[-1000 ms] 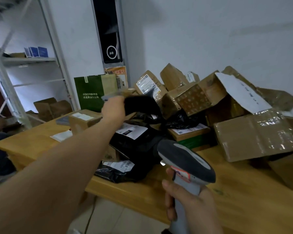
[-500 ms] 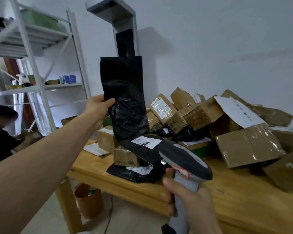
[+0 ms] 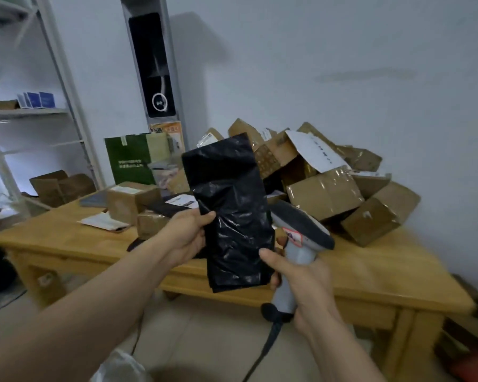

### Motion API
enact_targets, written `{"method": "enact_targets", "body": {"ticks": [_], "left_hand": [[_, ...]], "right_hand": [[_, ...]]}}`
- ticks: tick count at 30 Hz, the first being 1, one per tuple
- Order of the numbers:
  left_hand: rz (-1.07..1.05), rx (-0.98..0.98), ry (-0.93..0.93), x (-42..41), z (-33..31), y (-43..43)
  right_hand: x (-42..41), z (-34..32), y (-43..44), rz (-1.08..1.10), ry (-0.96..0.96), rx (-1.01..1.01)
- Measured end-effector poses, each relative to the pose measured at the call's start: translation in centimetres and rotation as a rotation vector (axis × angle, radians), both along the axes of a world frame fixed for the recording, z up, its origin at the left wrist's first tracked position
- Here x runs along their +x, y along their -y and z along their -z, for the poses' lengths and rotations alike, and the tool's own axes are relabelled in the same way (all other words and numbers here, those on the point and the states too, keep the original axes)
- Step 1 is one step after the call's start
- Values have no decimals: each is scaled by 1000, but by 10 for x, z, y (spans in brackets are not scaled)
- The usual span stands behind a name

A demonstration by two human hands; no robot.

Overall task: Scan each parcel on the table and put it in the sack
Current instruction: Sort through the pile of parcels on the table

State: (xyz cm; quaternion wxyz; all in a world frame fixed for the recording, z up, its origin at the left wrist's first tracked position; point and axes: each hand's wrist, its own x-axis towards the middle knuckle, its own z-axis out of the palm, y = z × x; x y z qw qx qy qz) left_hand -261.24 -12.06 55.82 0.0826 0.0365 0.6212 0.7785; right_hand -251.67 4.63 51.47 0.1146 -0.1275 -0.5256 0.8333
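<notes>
the black plastic parcel point(image 3: 232, 216) is held upright in the air just in front of the near edge of the tabletop point(image 3: 370, 271). the left hand point(image 3: 186, 235) grips its left edge about halfway up: the fingers pinch the film, thumb on the near face, the rest hidden behind. the right hand point(image 3: 304, 282) has its fingers wrapped tight round the grey handle of the scanner point(image 3: 301, 232), whose dark head shows past the parcel's right edge, and its thumb lies against that edge lower down. the scanner's cable point(image 3: 265, 346) hangs below the tabletop's front. a pile of cardboard boxes point(image 3: 323, 194) covers the tabletop's far right. toward its left end sit a small box point(image 3: 127, 199) and a white envelope point(image 3: 102, 220), with a green bag point(image 3: 130, 161) at the back edge.
</notes>
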Motion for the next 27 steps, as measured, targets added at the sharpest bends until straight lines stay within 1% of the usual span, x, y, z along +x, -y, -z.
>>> {"method": "enact_targets", "body": {"ticks": [2,3,5,6,8,11,13,15,16,19,21,24,27], "left_hand": [[28,35,24,-5,10,-30],[32,58,38,-8,14,-44],[47,27,65,-7,16,-66],[69,-5,109,-6,19,-73],[130,-48,230,-2,28,-79],[241,36,307,0,46,-78],[214,64,316,1,54,-74],[142,59,319,1,58,-71],[114,46,319,3,57,-70],[32,0,308,2,59,-66],[-47,-42,312,-2,64,-64],[-170,-76,332,-7,72,-59],[-234,-159,385,-7,78,-51]], "right_hand": [[-5,1,-16,107,33,53],[-8,0,-25,168,20,90],[-16,-2,-41,273,-45,232],[-20,-2,-46,292,-74,315],[-30,3,-45,252,-94,429],[-45,20,-30,140,-72,510],[-51,27,-19,78,-32,485],[-53,31,-13,12,17,377],[-54,32,-10,-19,39,331],[-55,34,-3,-109,93,279],[-54,36,-1,-144,101,214],[-45,40,1,-143,84,174],[-33,41,-9,-68,79,158]]}}
